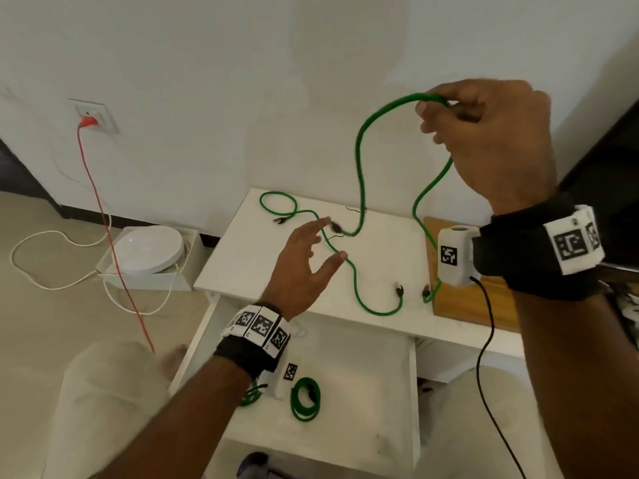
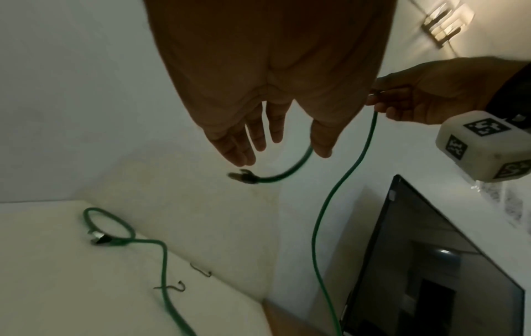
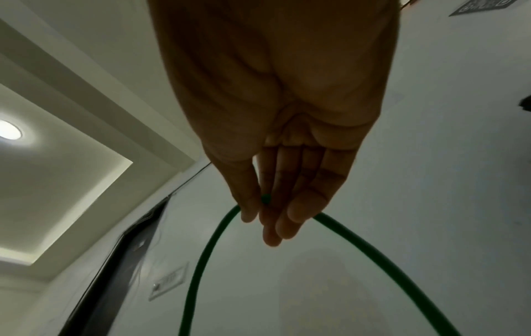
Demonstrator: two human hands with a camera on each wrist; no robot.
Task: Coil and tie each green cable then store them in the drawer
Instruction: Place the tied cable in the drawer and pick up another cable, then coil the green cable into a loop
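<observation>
A person's right hand (image 1: 491,140), raised at far right, pinches a green cable (image 1: 361,160) at the top of a bend, so both runs hang to the white tabletop (image 1: 380,250). The left hand (image 1: 304,267) hovers with fingers spread, empty, just beside the dangling plug end (image 2: 244,177). The cable looks light, limp and springy; best gripped near that plug. A coiled cable (image 1: 306,399) lies in the open drawer (image 1: 413,392).

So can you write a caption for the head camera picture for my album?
Right hand lifts a green cable above the white table while the open left hand reaches toward it.
</observation>
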